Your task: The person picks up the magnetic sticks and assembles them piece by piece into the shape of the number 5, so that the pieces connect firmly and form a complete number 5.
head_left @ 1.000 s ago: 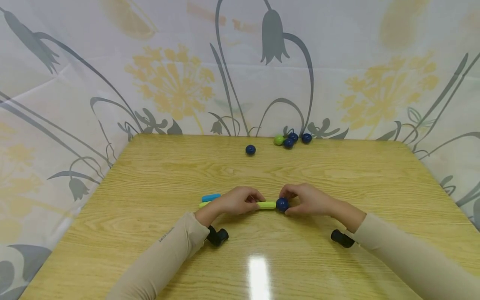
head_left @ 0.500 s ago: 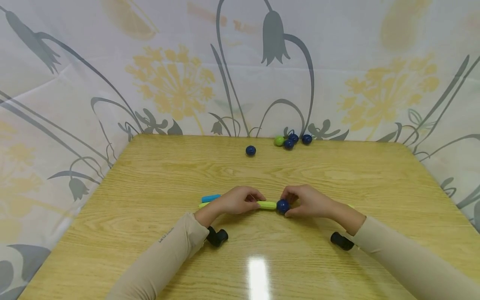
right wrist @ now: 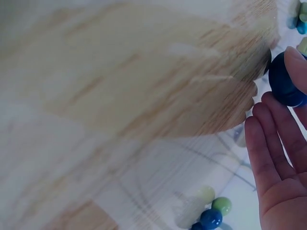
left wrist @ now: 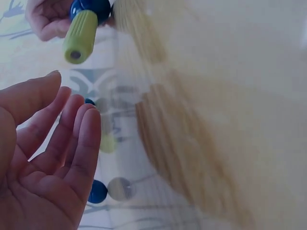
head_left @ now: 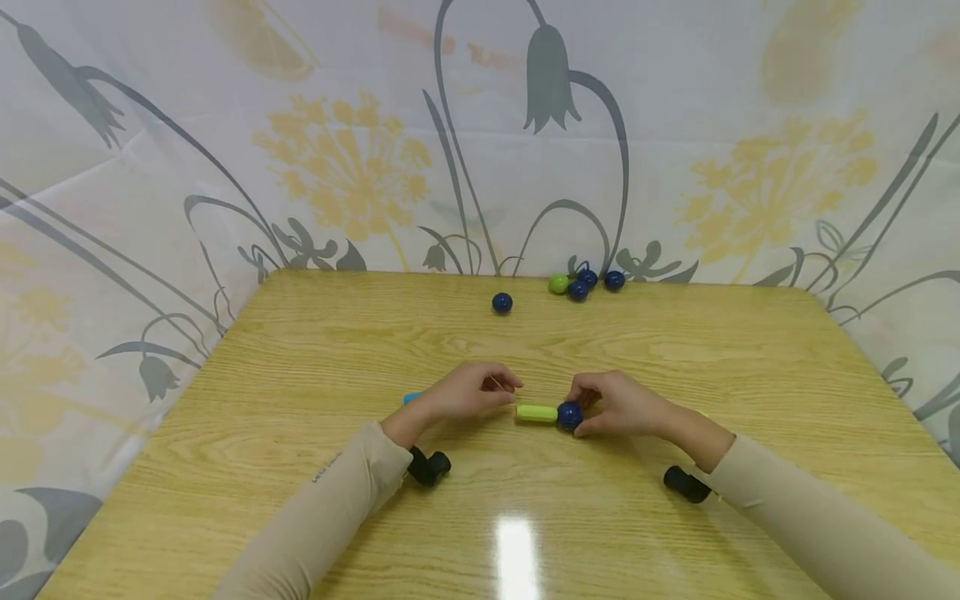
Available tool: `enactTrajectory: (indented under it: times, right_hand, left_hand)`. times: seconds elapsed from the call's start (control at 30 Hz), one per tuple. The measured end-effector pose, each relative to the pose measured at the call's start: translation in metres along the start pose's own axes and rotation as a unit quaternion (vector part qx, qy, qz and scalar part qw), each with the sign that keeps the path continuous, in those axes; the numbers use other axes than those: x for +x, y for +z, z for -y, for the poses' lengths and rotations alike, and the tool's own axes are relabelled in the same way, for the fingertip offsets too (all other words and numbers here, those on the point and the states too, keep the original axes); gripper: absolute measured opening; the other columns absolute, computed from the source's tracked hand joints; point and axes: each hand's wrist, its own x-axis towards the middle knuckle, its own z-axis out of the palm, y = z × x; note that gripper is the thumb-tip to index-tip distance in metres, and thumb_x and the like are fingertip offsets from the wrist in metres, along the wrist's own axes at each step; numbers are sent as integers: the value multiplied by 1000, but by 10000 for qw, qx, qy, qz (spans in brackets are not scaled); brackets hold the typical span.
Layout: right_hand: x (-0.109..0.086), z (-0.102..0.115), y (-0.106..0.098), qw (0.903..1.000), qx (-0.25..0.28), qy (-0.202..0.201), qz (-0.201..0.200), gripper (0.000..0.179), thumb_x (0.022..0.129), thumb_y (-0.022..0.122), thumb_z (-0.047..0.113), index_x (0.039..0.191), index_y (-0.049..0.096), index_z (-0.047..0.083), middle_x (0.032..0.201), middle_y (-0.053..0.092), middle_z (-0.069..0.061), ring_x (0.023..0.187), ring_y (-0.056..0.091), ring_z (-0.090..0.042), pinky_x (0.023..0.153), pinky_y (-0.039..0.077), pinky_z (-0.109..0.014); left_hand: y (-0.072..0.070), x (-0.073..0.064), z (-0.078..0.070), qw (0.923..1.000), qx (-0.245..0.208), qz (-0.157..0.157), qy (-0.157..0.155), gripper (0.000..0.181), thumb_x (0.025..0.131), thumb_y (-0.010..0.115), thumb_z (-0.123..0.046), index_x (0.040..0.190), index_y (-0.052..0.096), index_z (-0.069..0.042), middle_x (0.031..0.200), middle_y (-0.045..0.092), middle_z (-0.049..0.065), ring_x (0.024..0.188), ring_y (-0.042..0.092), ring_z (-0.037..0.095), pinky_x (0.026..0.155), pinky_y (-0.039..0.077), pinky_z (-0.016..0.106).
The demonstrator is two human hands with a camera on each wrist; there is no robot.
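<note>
Got 1 navy ball [head_left: 570, 415] pinched in right hand [head_left: 617, 406], with 1 lime stick [head_left: 536, 413] against it, just off parted fingertips of left hand [head_left: 467, 392].

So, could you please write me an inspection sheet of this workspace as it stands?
Surface: wood-grain table, glossy, with a bright reflection toward the person.
Job's things: yellow-green stick, its end against a dark blue ball.
Clutter: green ball and three other blue balls by the far edge; lone blue ball slightly nearer; light blue stick, partly hidden.
Grips: right grip, a bare hand, pinches the dark blue ball; left grip, also bare, holds nothing, apart from the yellow-green stick.
Cables: nothing seen.
Surroundings: flower-patterned cloth behind and beside the table.
</note>
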Motion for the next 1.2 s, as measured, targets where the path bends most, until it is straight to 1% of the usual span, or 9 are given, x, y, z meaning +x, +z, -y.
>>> enactTrajectory:
  times: [0.23,0.37,0.57,0.7,0.9,1.1,1.2]
  right_hand:
    - [0,0,1,9999,5,136,19,27,73,80,11,92,61,13,94,65,4,87,62,-13,76,53,-30]
    - [-1,0,1,10000,11,29,-10,27,73,80,12,91,60,11,94,66,2,86,63,-14,75,53,-31]
    - [-1,0,2,10000,24,21,-30,26,74,80,12,91,60,11,93,66,2,86,63,-14,75,53,-31]
    - [-1,0,1,10000,41,64,-14,26,74,80,12,92,61,11,94,66,2,86,62,-15,75,53,-31]
    - [-1,-1,0,9999,90,49,5,26,74,80,13,92,61,10,94,66,1,87,62,-16,75,53,-31]
    - [-2,0,0,10000,70,68,5,27,74,80,13,92,60,10,94,66,1,87,62,-15,75,53,-30]
    - [-2,-1,0,9999,94,70,-4,27,74,80,13,92,60,11,94,66,1,87,62,-15,74,53,-30]
  left_hand:
    - [-6,5,6,9992,22,-402,-2,22,92,61,-14,112,63,-4,96,62,-2,87,56,12,75,47,24]
    - [-10,9,9,9984,-70,-566,25,23,92,61,-14,113,62,-3,95,61,0,87,56,13,76,48,25]
    - [-15,14,10,9967,-327,-741,-40,28,93,60,-15,117,60,-1,100,60,3,93,57,16,82,48,28]
    - [-17,19,12,9949,-363,-935,-53,28,93,59,-14,117,60,0,102,60,5,94,57,17,85,47,29]
    - [-20,25,16,9908,-451,-1260,-175,27,93,60,-13,116,61,0,102,61,6,93,57,19,84,48,30]
    - [-24,31,18,9867,-369,-1554,-316,26,92,60,-13,116,61,-1,104,61,7,95,57,21,84,48,31]
    - [-25,34,18,9851,-369,-1640,-375,27,93,60,-14,117,61,-2,104,61,6,95,57,20,84,48,31]
